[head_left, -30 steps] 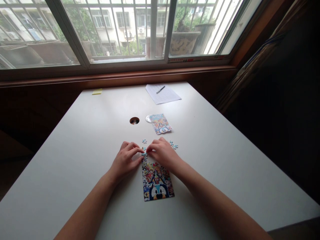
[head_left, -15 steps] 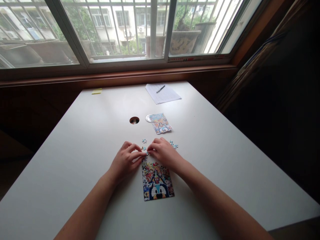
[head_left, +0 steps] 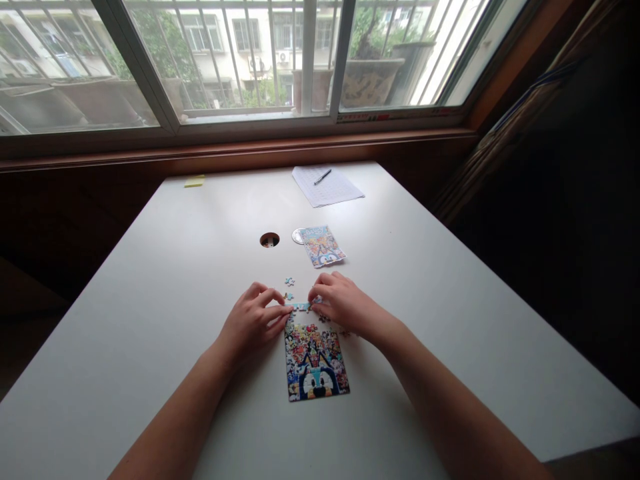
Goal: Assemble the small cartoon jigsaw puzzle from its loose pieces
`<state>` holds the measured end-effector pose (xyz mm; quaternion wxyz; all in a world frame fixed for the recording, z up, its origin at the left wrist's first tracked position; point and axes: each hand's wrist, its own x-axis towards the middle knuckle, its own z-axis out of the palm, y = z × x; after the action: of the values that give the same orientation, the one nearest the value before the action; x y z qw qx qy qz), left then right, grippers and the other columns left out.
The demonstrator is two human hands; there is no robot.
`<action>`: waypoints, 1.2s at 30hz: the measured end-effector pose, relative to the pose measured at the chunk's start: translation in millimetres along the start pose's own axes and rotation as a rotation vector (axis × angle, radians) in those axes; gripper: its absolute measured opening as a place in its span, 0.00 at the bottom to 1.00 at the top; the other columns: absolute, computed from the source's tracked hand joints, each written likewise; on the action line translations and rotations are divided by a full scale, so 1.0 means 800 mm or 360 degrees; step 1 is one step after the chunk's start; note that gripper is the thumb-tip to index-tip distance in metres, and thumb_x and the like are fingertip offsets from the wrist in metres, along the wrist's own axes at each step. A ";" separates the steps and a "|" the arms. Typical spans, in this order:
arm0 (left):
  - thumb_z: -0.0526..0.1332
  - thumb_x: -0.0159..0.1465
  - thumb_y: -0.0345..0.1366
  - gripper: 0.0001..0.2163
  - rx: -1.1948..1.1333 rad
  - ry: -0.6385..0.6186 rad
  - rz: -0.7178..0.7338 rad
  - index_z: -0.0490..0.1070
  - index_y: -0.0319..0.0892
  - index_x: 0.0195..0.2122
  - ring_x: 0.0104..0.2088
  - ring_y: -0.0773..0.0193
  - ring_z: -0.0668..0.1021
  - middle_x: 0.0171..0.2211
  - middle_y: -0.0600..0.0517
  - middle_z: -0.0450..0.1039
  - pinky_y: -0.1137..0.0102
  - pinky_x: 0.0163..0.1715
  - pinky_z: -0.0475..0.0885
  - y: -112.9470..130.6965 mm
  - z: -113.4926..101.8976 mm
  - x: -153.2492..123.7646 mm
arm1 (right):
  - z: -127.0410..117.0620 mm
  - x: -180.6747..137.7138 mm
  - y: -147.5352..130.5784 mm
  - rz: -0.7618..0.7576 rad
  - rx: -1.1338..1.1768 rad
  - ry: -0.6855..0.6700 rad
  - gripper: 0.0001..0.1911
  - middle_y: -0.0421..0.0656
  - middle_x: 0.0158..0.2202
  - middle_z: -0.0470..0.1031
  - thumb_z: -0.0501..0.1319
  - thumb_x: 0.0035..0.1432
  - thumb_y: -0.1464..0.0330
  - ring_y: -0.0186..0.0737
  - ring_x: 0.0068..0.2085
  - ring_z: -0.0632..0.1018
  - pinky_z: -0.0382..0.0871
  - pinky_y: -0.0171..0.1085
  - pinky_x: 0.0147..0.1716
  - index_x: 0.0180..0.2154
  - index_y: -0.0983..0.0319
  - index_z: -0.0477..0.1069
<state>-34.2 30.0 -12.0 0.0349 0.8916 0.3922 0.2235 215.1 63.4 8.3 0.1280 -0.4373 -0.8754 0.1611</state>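
Note:
A small colourful jigsaw puzzle [head_left: 315,360] with a blue cartoon face lies on the white table [head_left: 150,287] in front of me. My left hand [head_left: 253,321] rests at its upper left corner, fingertips pressed on the top edge. My right hand [head_left: 343,303] sits at the upper right corner, with finger and thumb pinched on a light blue puzzle piece [head_left: 314,304] along the top row. Two loose pieces [head_left: 289,288] lie just beyond my left fingers. Other loose pieces are hidden under my right hand.
A printed reference picture [head_left: 323,245] lies beyond the puzzle beside a round metal lid [head_left: 298,236] and a cable hole [head_left: 269,240]. Farther back are a sheet of paper [head_left: 327,186] with a pen [head_left: 322,177] and a yellow sticky note [head_left: 194,181]. A window runs behind the table.
My right hand has slid to the right along the puzzle's top edge, uncovering the blue top row and covering the loose pieces on the right. My left hand has stayed put.

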 end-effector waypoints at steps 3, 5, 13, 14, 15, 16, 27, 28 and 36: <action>0.62 0.66 0.35 0.09 0.0001 0.0008 0.0008 0.78 0.51 0.45 0.43 0.55 0.70 0.42 0.49 0.76 0.59 0.44 0.72 0.001 -0.001 0.001 | 0.000 -0.001 -0.004 -0.0042 0.0000 -0.0002 0.08 0.44 0.41 0.74 0.69 0.56 0.66 0.45 0.43 0.71 0.63 0.43 0.45 0.40 0.56 0.78; 0.62 0.66 0.34 0.09 -0.0009 0.0017 0.0009 0.78 0.51 0.45 0.43 0.55 0.70 0.41 0.49 0.76 0.59 0.44 0.72 0.001 -0.001 0.001 | 0.002 -0.001 -0.004 -0.0063 0.0007 -0.0006 0.09 0.44 0.41 0.74 0.70 0.55 0.65 0.45 0.44 0.71 0.63 0.43 0.45 0.40 0.56 0.78; 0.61 0.67 0.34 0.12 0.0004 -0.0035 0.0019 0.76 0.52 0.50 0.44 0.55 0.69 0.43 0.50 0.76 0.59 0.45 0.71 0.001 0.001 0.000 | 0.010 0.003 0.002 -0.0032 -0.0014 0.0010 0.05 0.43 0.41 0.75 0.68 0.58 0.69 0.44 0.43 0.70 0.63 0.42 0.45 0.38 0.56 0.78; 0.61 0.67 0.34 0.12 0.0015 -0.0046 0.0024 0.76 0.52 0.50 0.44 0.55 0.69 0.44 0.50 0.76 0.59 0.46 0.71 0.001 0.001 0.000 | 0.011 0.003 0.002 -0.0031 -0.0014 0.0011 0.05 0.43 0.41 0.75 0.68 0.58 0.69 0.44 0.43 0.70 0.63 0.42 0.45 0.38 0.56 0.78; 0.61 0.67 0.34 0.13 0.0024 -0.0055 0.0027 0.76 0.53 0.51 0.44 0.54 0.69 0.44 0.50 0.75 0.59 0.46 0.71 0.001 0.001 0.000 | 0.011 0.003 0.002 -0.0028 -0.0016 0.0012 0.05 0.43 0.41 0.75 0.68 0.57 0.68 0.44 0.43 0.70 0.63 0.42 0.45 0.38 0.56 0.78; 0.61 0.67 0.35 0.13 0.0032 -0.0063 0.0031 0.75 0.54 0.51 0.44 0.54 0.68 0.45 0.50 0.75 0.58 0.46 0.71 0.001 0.001 0.000 | 0.010 0.003 0.003 -0.0025 -0.0018 0.0011 0.05 0.43 0.41 0.75 0.69 0.57 0.68 0.44 0.43 0.71 0.63 0.42 0.45 0.38 0.56 0.78; 0.61 0.66 0.34 0.13 0.0018 -0.0068 0.0039 0.76 0.53 0.51 0.45 0.54 0.68 0.45 0.50 0.75 0.58 0.47 0.72 0.000 0.002 -0.001 | -0.027 -0.010 0.020 -0.0006 0.0117 0.0060 0.07 0.44 0.43 0.76 0.66 0.60 0.72 0.44 0.47 0.74 0.68 0.43 0.49 0.40 0.58 0.79; 0.61 0.66 0.34 0.13 0.0018 -0.0061 0.0049 0.76 0.53 0.51 0.45 0.54 0.68 0.45 0.50 0.75 0.58 0.46 0.72 -0.001 0.003 -0.001 | -0.030 -0.011 0.023 0.0001 0.0126 0.0050 0.07 0.44 0.43 0.76 0.66 0.60 0.73 0.43 0.47 0.74 0.69 0.43 0.48 0.40 0.58 0.79; 0.61 0.67 0.32 0.13 -0.0036 0.0038 0.0061 0.75 0.49 0.51 0.45 0.55 0.69 0.44 0.50 0.75 0.59 0.46 0.72 -0.002 0.004 -0.002 | -0.046 -0.022 0.039 0.0135 0.0221 -0.0039 0.08 0.44 0.42 0.77 0.62 0.62 0.71 0.41 0.43 0.77 0.71 0.39 0.43 0.37 0.57 0.80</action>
<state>-34.9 30.2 -15.6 0.0359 0.8958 0.3729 0.2393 261.8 73.4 28.3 0.1403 -0.4619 -0.8444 0.2320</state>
